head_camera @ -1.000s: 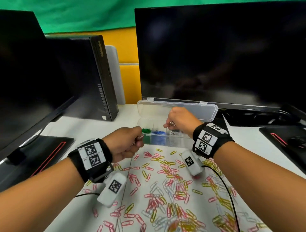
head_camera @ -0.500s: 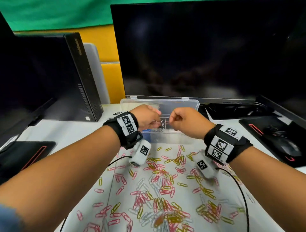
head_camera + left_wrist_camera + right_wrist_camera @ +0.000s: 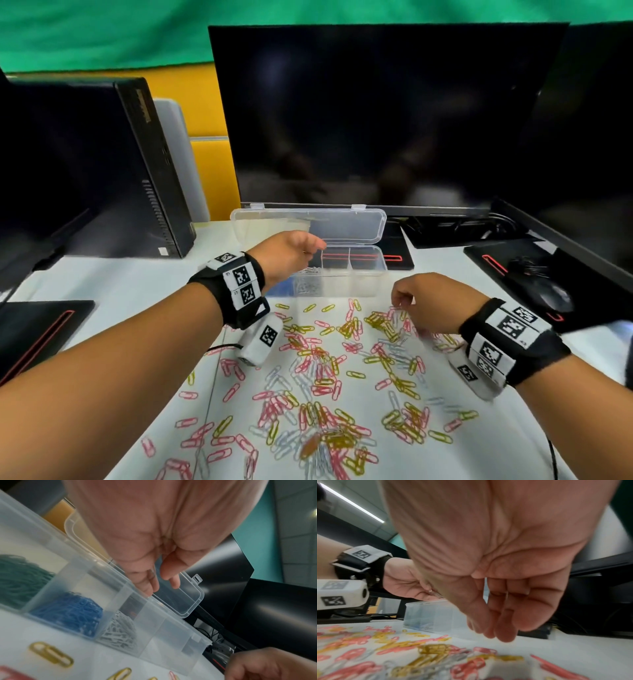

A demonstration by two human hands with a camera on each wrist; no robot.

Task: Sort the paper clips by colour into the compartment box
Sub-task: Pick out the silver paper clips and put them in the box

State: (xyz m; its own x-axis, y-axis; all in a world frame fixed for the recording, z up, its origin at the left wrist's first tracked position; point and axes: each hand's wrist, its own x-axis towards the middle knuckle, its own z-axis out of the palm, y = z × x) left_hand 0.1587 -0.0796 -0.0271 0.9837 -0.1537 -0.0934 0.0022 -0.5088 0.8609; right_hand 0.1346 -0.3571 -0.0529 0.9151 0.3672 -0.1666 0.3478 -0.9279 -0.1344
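The clear compartment box [image 3: 359, 284] stands open at the far edge of the white sheet, lid [image 3: 308, 222] folded back. Green [image 3: 15, 577], blue [image 3: 72, 612] and white clips [image 3: 118, 631] fill its left compartments; the right ones look empty. My left hand [image 3: 317, 246] hovers over the box near the white compartment, fingers [image 3: 149, 586] loosely curled with nothing between them. Pink, yellow and white clips [image 3: 325, 377] lie scattered in front of the box. My right hand [image 3: 399, 301] hangs just above their far right part, fingers [image 3: 505, 632] drooping and holding nothing I can see.
A large dark monitor [image 3: 376, 113] stands right behind the box. A black PC tower [image 3: 147, 171] is at the back left. A mouse [image 3: 551, 294] on a black mat lies to the right, another black mat [image 3: 34, 335] to the left. Wrist-camera cables [image 3: 212, 349] trail over the sheet.
The right hand has left the box and dropped back to the right over the scattered clips. The left hand has moved from the sheet up over the box.
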